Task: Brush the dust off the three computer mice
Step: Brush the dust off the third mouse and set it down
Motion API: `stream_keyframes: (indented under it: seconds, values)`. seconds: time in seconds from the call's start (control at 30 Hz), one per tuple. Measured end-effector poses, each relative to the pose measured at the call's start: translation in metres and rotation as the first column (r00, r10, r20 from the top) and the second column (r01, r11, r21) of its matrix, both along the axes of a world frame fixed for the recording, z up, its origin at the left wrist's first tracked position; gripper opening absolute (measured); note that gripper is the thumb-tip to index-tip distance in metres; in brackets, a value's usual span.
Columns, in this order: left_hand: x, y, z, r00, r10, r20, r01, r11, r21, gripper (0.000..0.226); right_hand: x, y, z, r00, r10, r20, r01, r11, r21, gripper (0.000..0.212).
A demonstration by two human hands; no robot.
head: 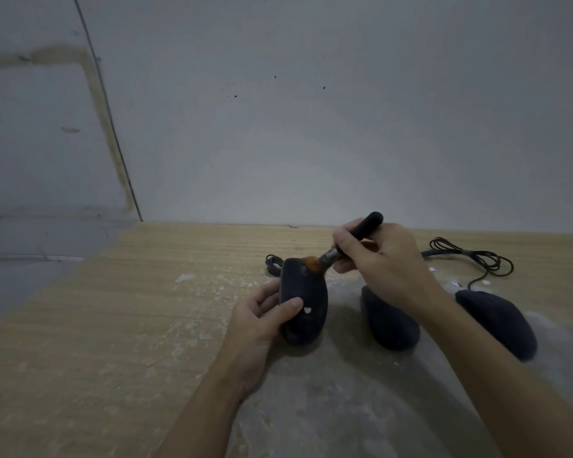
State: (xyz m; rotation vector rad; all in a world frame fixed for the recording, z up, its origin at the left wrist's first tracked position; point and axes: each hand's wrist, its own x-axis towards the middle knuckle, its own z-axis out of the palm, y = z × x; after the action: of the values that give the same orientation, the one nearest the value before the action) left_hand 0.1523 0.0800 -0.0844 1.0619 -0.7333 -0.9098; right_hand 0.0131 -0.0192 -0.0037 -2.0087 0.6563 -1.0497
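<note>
Plainly the first mouse was under the brush, whose orange bristles pressed its far end near the wheel. The left hand gripped that mouse, tilted up off the table, thumb across its back; the right hand pinched the brush handle. Two more mice lay just right, apparently waiting. Next, I judged, sweeping down this shell before swapping mice.

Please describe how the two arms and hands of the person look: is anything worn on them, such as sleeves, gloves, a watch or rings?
Both forearms are bare as far as the frame shows; no sleeve reaches into view. The left hand and the right hand wear no gloves. No watch, bracelet or ring shows on the visible wrists and fingers, though the dim, slightly blurred picture could hide something small.
</note>
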Motion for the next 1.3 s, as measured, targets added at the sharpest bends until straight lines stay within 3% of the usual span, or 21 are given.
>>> stream_keyframes:
  seconds: [0.07, 0.17, 0.27, 0.4, 0.53, 0.6, 0.7, 0.77, 0.9, 1.03, 1.17, 1.3]
  values:
    - [0.000, 0.000, 0.001, 1.000, 0.008, -0.021, -0.008, 1.000, -0.003, 0.045, -0.005, -0.002, 0.005, 0.995, 0.101, -0.002, -0.100, 0.993, 0.063, 0.020]
    - [0.000, 0.001, 0.004, 0.996, 0.034, -0.085, -0.033, 0.999, 0.007, 0.043, -0.005, 0.003, 0.007, 0.989, 0.145, -0.029, -0.145, 0.989, 0.007, 0.016]
    - [0.001, 0.000, 0.004, 0.983, 0.110, -0.145, -0.101, 0.993, 0.068, 0.042, -0.002, 0.009, 0.006, 0.967, 0.250, -0.053, -0.247, 0.968, 0.053, 0.019]
    - [0.000, -0.001, 0.004, 0.970, 0.123, -0.211, -0.107, 0.991, 0.084, 0.034, 0.002, 0.017, 0.005, 0.974, 0.222, -0.041, -0.224, 0.973, -0.049, 0.013]
    - [0.000, -0.003, 0.005, 0.962, 0.180, -0.207, -0.162, 0.982, 0.098, 0.033, 0.003, 0.023, 0.006, 0.941, 0.327, -0.092, -0.327, 0.945, 0.010, 0.014]
    - [0.000, -0.004, 0.007, 0.951, 0.196, -0.238, -0.179, 0.979, 0.094, 0.034, 0.004, 0.024, 0.005, 0.947, 0.310, -0.085, -0.314, 0.948, -0.041, 0.013]
    - [0.002, -0.002, 0.007, 0.928, 0.180, -0.325, -0.163, 0.983, 0.080, 0.037, 0.008, 0.031, 0.003, 0.926, 0.322, -0.200, -0.349, 0.929, -0.124, 0.011]
    - [0.003, 0.000, 0.008, 0.925, 0.136, -0.356, -0.117, 0.990, 0.074, 0.038, 0.009, 0.035, 0.002, 0.891, 0.353, -0.286, -0.390, 0.917, -0.081, 0.009]
    - [0.004, 0.001, 0.011, 0.919, 0.128, -0.372, -0.110, 0.991, 0.069, 0.038, 0.010, 0.032, 0.000, 0.939, 0.309, -0.150, -0.326, 0.939, -0.110, 0.008]
    - [0.003, -0.001, 0.010, 0.909, 0.111, -0.401, -0.095, 0.994, 0.062, 0.039, 0.009, 0.033, -0.001, 0.867, 0.386, -0.315, -0.404, 0.915, 0.010, 0.010]
    - [0.007, -0.002, 0.008, 0.906, 0.125, -0.405, -0.118, 0.992, 0.041, 0.038, 0.007, 0.029, 0.002, 0.917, 0.373, -0.144, -0.379, 0.925, -0.014, 0.010]
    - [0.003, -0.002, 0.008, 0.914, 0.115, -0.388, -0.110, 0.993, 0.034, 0.038, 0.009, 0.028, -0.004, 0.850, 0.419, -0.320, -0.422, 0.904, 0.062, 0.011]
